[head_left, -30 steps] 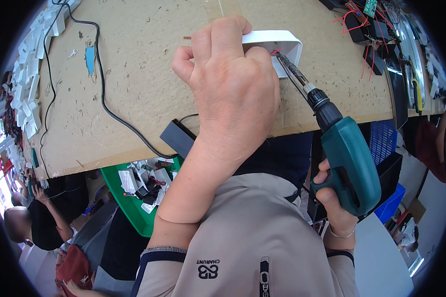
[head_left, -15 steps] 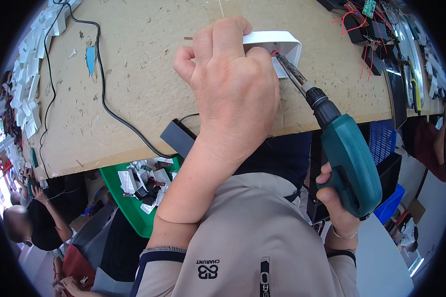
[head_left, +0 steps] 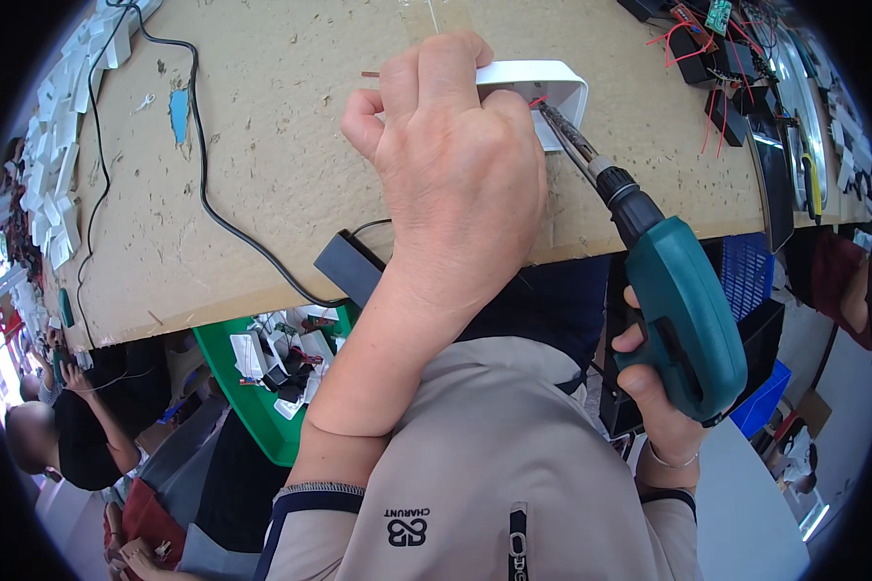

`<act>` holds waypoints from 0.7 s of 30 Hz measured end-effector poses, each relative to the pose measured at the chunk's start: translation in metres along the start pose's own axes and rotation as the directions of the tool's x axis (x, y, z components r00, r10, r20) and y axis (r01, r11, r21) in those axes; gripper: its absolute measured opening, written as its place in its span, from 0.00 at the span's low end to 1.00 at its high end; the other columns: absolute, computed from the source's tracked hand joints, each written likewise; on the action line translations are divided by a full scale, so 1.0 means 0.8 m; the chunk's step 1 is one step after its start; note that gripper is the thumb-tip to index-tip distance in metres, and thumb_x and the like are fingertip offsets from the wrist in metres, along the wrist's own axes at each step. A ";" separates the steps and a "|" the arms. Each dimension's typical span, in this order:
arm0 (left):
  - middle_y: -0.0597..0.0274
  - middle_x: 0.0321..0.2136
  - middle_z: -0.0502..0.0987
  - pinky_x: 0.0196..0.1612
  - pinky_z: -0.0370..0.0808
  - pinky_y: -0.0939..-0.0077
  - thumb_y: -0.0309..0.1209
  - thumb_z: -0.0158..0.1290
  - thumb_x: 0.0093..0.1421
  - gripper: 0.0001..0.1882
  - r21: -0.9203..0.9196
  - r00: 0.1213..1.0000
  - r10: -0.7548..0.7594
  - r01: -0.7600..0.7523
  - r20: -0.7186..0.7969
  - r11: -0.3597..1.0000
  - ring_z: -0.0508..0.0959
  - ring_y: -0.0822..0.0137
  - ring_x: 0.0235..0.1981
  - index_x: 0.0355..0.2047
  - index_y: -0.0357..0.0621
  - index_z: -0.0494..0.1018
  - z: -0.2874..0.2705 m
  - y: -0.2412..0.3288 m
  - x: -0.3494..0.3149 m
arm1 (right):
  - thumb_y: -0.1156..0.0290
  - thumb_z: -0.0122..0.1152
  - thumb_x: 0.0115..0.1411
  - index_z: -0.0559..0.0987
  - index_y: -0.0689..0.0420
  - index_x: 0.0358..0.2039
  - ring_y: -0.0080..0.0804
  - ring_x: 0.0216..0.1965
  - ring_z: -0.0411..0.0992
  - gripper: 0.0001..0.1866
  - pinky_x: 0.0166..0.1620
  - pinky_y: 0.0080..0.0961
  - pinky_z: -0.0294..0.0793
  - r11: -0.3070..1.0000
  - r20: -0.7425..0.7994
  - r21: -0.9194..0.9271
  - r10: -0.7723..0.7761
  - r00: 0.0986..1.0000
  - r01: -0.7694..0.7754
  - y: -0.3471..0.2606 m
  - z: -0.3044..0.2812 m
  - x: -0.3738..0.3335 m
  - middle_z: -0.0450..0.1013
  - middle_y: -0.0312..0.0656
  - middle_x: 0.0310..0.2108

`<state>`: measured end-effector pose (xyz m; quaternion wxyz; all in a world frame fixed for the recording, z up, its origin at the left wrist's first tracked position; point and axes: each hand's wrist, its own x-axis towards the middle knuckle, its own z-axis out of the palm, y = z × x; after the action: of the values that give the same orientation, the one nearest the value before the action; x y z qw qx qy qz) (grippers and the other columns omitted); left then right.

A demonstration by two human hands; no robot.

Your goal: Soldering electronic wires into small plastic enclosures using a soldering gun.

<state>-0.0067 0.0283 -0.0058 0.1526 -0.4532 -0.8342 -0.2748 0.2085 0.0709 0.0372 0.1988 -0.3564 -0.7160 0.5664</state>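
A white open plastic housing (head_left: 562, 79) lies on the brown work table (head_left: 291, 145). My left hand (head_left: 460, 160) is closed over its left side, fingers curled and partly hiding it. A short red wire (head_left: 539, 101) shows inside the housing. My right hand (head_left: 649, 378) is wrapped around the handle of a teal soldering gun (head_left: 688, 300). Its dark metal tip points up and left into the housing, close to the red wire; whether they touch I cannot tell. Past my left fingers a thin copper-coloured strip (head_left: 370, 75) sticks out.
A black cable (head_left: 202, 165) crosses the table at left to a black block (head_left: 347, 266) at the front edge. White housings (head_left: 56, 184) line the far left. Black parts with red wires (head_left: 712, 73) lie far right. A green bin (head_left: 225, 363) of parts stands below.
Hardly anything differs. The fingers of my right hand have shifted slightly on the gun's handle; the tip stays inside the housing.
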 end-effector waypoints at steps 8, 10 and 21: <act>0.60 0.39 0.71 0.47 0.56 0.60 0.27 0.57 0.45 0.04 -0.004 1.000 -0.008 0.008 -0.001 1.000 0.68 0.59 0.42 0.21 0.40 0.78 0.001 0.001 0.000 | 0.66 0.75 0.42 0.61 0.70 0.58 0.25 0.34 0.75 0.45 0.38 0.18 0.76 0.999 -0.010 0.041 -0.008 1.000 0.009 0.003 0.002 -0.004 0.71 0.51 0.48; 0.60 0.40 0.71 0.47 0.56 0.61 0.27 0.57 0.45 0.04 -0.006 1.000 -0.007 0.007 -0.005 1.000 0.68 0.59 0.42 0.21 0.40 0.78 0.001 0.000 0.000 | 0.66 0.76 0.42 0.61 0.70 0.58 0.25 0.34 0.75 0.46 0.38 0.18 0.76 0.999 -0.012 0.054 0.005 1.000 -0.004 0.002 0.001 -0.004 0.72 0.51 0.48; 0.60 0.40 0.71 0.47 0.55 0.61 0.27 0.56 0.46 0.04 -0.005 1.000 -0.002 0.002 -0.012 1.000 0.68 0.59 0.42 0.21 0.39 0.79 0.002 0.001 -0.001 | 0.66 0.76 0.41 0.61 0.70 0.58 0.25 0.34 0.75 0.47 0.38 0.19 0.77 0.995 -0.022 0.088 0.040 0.999 -0.038 0.001 0.003 -0.006 0.72 0.51 0.48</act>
<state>-0.0057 0.0290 -0.0071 0.1563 -0.4511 -0.8330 -0.2796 0.2105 0.0657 0.0362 0.2118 -0.3678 -0.6809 0.5969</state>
